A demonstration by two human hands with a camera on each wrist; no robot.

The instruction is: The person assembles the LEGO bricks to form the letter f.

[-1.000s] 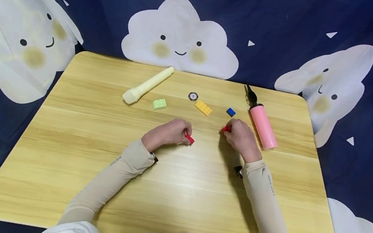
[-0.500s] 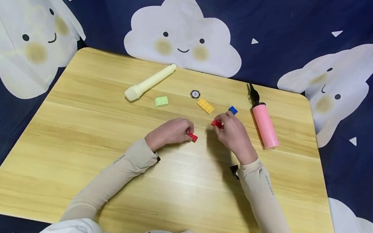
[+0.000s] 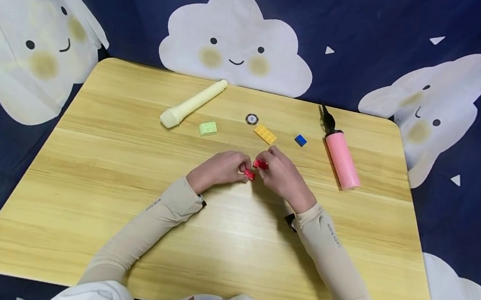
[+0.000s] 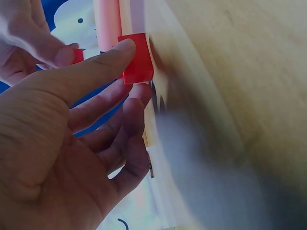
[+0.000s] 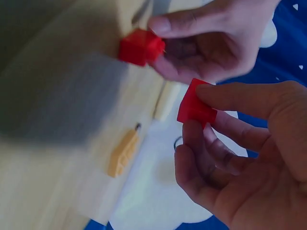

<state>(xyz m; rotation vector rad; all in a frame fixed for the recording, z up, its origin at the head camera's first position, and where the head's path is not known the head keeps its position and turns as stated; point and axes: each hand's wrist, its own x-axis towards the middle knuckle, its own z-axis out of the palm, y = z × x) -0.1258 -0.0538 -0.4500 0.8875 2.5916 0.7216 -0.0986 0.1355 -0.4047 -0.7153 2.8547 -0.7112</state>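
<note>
Low over the middle of the table, my left hand [image 3: 223,166] pinches a red toy brick [image 4: 139,60] between thumb and fingers. My right hand [image 3: 283,174] pinches a second red brick [image 5: 195,104] the same way. In the head view the right hand's brick [image 3: 260,164] is just beyond and slightly right of the left hand's brick [image 3: 249,174]. A small gap shows between the two bricks in the right wrist view. Behind the hands lie a yellow brick [image 3: 265,134], a small blue brick [image 3: 300,140] and a light green brick [image 3: 207,128].
A pale yellow toy microphone [image 3: 193,104] lies at the back left of the wooden table [image 3: 88,193]. At the right is a pink hand pump [image 3: 342,160] with a black handle. A round black-and-white chip [image 3: 251,118] lies behind the yellow brick.
My right hand has moved left with its red brick, away from the blue brick and close to the left hand. The left hand has stayed nearly in place, still holding its brick.
</note>
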